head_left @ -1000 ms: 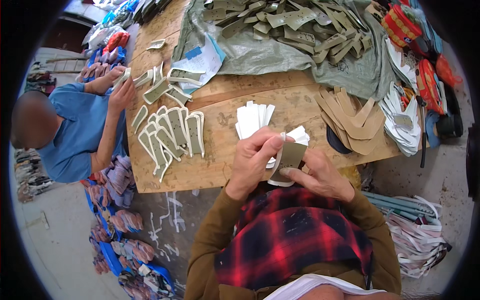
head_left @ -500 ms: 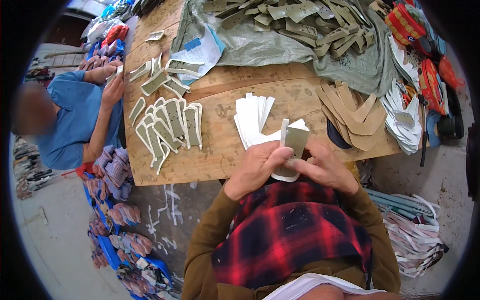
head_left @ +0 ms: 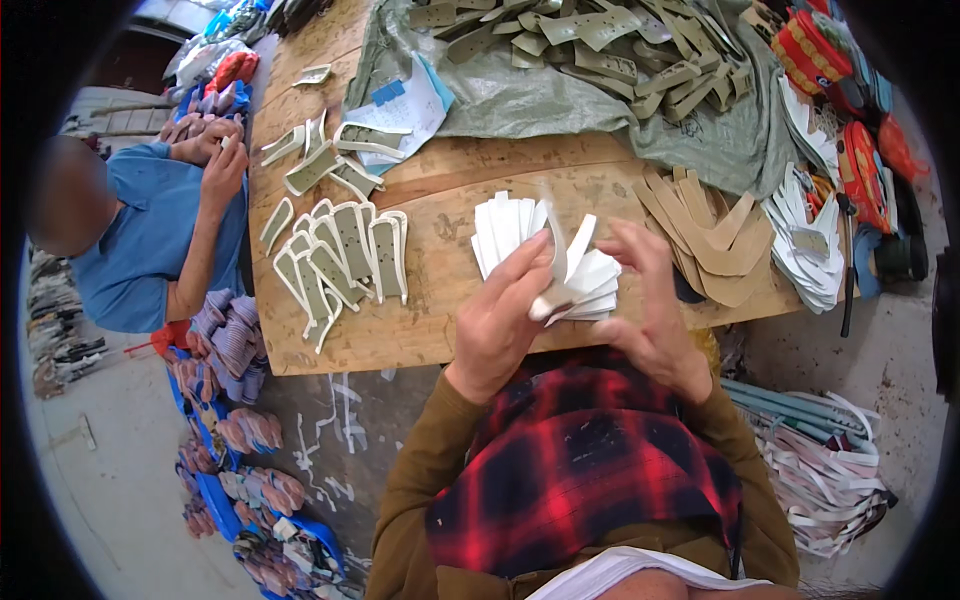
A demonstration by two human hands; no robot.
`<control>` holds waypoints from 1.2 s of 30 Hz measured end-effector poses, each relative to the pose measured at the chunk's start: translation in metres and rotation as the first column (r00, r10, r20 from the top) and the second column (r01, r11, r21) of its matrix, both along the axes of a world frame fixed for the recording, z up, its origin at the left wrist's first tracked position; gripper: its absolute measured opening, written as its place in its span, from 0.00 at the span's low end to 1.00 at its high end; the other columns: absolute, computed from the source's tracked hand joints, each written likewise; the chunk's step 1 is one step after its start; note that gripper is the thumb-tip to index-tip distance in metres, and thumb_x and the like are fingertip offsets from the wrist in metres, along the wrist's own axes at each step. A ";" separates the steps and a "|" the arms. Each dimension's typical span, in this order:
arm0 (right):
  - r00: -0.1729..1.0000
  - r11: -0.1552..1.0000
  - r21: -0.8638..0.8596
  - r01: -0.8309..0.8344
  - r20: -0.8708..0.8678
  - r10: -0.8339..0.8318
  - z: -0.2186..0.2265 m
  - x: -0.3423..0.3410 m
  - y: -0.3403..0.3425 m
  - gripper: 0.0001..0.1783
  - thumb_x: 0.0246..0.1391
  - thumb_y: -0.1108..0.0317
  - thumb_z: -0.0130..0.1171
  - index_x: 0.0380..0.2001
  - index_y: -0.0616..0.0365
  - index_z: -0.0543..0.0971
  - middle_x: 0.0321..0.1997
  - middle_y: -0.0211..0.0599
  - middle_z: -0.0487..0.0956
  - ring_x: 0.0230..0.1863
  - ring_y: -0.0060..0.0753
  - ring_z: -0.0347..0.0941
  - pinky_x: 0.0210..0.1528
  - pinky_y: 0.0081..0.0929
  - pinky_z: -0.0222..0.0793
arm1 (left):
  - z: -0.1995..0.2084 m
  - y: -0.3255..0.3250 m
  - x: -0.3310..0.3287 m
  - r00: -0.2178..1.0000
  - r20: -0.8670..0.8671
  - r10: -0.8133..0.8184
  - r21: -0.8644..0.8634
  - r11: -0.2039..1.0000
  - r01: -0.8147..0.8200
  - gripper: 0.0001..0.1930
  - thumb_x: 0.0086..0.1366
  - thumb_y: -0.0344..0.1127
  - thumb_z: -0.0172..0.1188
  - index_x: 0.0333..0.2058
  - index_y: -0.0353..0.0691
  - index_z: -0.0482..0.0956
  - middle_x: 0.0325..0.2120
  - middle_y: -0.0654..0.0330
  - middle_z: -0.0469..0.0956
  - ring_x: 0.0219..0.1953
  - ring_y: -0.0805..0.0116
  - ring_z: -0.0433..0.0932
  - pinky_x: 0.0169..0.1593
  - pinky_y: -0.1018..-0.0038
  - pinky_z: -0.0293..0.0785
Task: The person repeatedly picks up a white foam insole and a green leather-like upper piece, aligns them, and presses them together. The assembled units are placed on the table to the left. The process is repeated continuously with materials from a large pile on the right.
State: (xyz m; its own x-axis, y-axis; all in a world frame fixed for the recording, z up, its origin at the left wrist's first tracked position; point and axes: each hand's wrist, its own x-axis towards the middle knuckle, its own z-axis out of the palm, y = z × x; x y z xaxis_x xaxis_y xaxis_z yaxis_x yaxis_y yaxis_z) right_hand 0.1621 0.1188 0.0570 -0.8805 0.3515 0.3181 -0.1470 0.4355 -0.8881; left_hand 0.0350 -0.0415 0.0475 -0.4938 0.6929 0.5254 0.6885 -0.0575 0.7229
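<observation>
In front of my lap, my left hand pinches a curved olive plate with a white strip along its edge. The plate is turned edge-on and partly blurred, so most of its face is hidden. My right hand stands just to the right of it, fingers spread and nothing in them. Beneath and beyond the hands, a fan of white V-shaped pieces lies on the wooden table. To the left are several white-edged olive plates in overlapping rows.
A green sheet at the back carries a heap of bare olive plates. Tan V-shaped pieces and more white pieces lie at the right. A co-worker in a blue shirt sits beyond the table's left edge.
My right hand has let go of the plate and opened to the right. The left hand has turned the plate edge-on. The white pieces below now show more.
</observation>
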 end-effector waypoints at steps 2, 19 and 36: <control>0.995 0.962 -0.274 0.017 0.102 0.012 -0.019 0.008 0.004 0.32 0.60 0.54 0.59 0.59 0.65 0.67 0.52 0.42 0.74 0.55 0.36 0.70 0.58 0.33 0.65 | -0.011 -0.003 0.001 0.997 -0.073 -0.016 0.105 0.994 0.024 0.14 0.62 0.26 0.63 0.46 0.32 0.74 0.53 0.38 0.73 0.49 0.49 0.80 0.48 0.64 0.80; 0.967 0.911 -0.360 0.203 0.222 -0.128 -0.005 -0.009 -0.028 0.13 0.65 0.66 0.55 0.39 0.67 0.82 0.27 0.35 0.82 0.29 0.16 0.73 0.30 0.21 0.68 | -0.033 0.007 0.026 0.987 -0.153 0.040 0.093 0.995 -0.026 0.09 0.58 0.20 0.57 0.35 0.33 0.66 0.54 0.38 0.71 0.48 0.45 0.79 0.45 0.64 0.80; 0.964 0.783 -0.579 0.228 0.246 -0.098 -0.002 -0.007 -0.029 0.16 0.67 0.64 0.52 0.41 0.68 0.82 0.36 0.35 0.83 0.38 0.19 0.76 0.42 0.20 0.71 | -0.046 0.010 0.028 0.994 -0.068 0.080 -0.052 0.995 -0.084 0.12 0.56 0.16 0.59 0.33 0.32 0.64 0.52 0.37 0.73 0.50 0.42 0.77 0.51 0.59 0.78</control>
State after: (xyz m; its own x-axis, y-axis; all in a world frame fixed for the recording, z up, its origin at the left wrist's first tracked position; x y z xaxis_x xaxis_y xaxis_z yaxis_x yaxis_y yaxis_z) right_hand 0.1553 0.0897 0.0547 -0.8122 0.5572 -0.1730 0.0779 -0.1902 -0.9787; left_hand 0.0631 -0.0311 0.0012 -0.5156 0.6802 0.5211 0.7355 0.0394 0.6764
